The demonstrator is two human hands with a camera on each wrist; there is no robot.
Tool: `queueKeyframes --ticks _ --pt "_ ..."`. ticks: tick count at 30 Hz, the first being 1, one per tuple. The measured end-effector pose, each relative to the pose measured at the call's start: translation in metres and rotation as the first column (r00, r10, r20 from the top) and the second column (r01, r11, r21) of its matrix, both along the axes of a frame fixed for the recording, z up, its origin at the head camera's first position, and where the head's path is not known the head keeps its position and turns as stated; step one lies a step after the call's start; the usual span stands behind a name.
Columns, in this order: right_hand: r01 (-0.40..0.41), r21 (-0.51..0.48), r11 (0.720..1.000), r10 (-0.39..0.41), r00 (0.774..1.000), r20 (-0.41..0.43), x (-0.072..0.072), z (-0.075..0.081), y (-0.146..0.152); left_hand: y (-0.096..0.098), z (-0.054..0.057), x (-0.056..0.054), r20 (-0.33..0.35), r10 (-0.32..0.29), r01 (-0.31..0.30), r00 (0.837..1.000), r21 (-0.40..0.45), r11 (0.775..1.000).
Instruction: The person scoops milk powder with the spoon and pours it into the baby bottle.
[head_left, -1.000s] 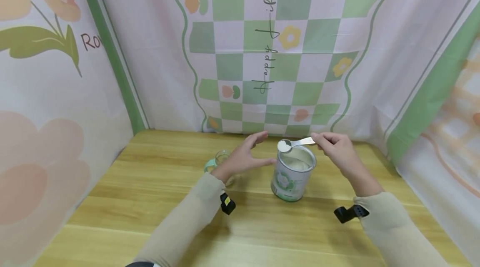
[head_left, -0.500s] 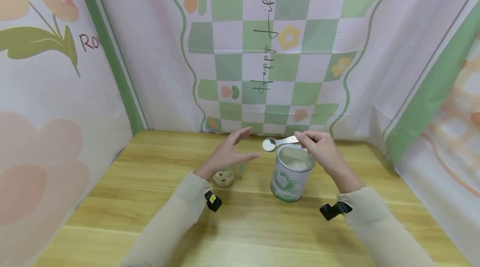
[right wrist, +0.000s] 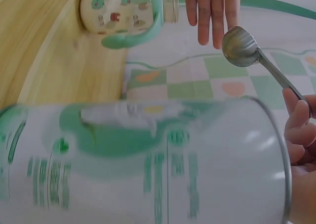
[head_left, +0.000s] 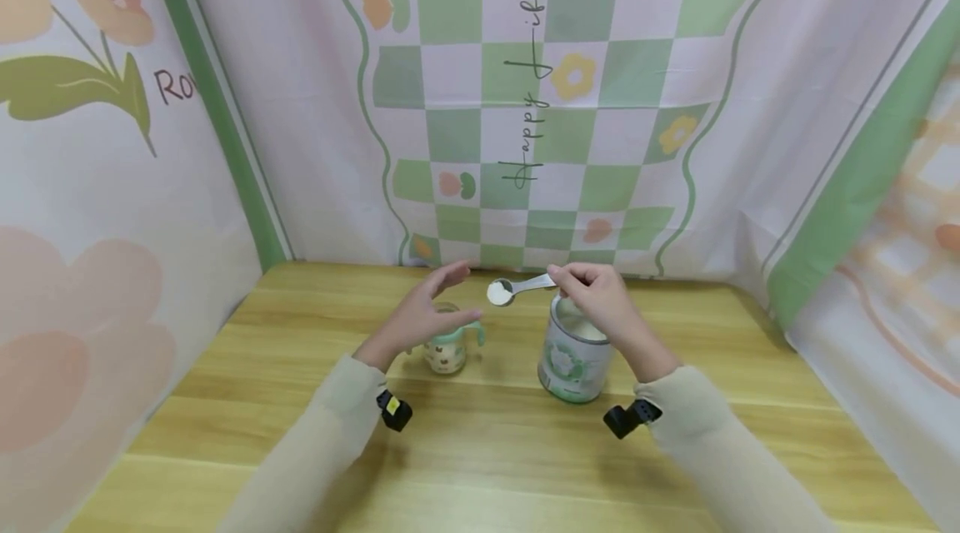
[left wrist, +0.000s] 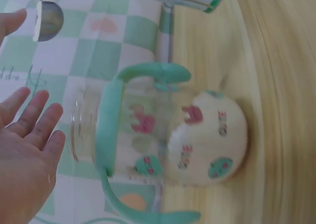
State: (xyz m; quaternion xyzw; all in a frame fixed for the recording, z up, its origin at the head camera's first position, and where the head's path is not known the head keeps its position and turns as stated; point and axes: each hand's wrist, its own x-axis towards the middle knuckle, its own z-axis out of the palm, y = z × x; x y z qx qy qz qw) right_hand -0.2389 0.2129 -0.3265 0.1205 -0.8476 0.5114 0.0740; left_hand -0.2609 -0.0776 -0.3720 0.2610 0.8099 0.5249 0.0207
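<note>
My right hand (head_left: 600, 296) pinches the handle of a metal measuring spoon (head_left: 506, 291), whose bowl carries white powder. The spoon is level in the air, left of an open can (head_left: 573, 362) with pale powder inside; the right hand hangs above the can's rim. My left hand (head_left: 423, 312) is spread with fingers extended, holding nothing, close to the neck of a clear baby bottle (left wrist: 143, 130). That bottle has a mint-green collar with two handles, no lid, and white powder in its lower part. In the head view the left hand hides part of it.
Bottle and can stand upright on a wooden table (head_left: 480, 458), the can to the right. A patterned cloth (head_left: 517, 141) hangs behind the table, with more fabric at both sides. A black wrist camera (head_left: 393, 410) sits on each sleeve.
The right hand has carried the spoon leftward from over the can toward the bottle. My left hand has also shifted left, uncovering more of the bottle.
</note>
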Motion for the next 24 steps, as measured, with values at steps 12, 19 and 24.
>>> queueKeyframes --ticks 12,19,24 --pt "-0.046 -0.017 0.999 0.046 0.999 -0.022 -0.004 -0.007 -0.03 -0.029 -0.022 0.002 0.041 0.062 -0.061 0.997 -0.031 0.998" --pt "-0.063 -0.026 0.998 0.062 0.998 -0.022 -0.003 -0.008 -0.042 -0.039 -0.037 0.004 0.083 0.102 -0.098 0.991 -0.05 0.994" --pt "-0.067 -0.003 0.998 0.067 0.997 -0.03 -0.003 -0.009 -0.048 -0.041 -0.047 0.005 0.131 0.116 -0.113 0.985 -0.034 0.993"
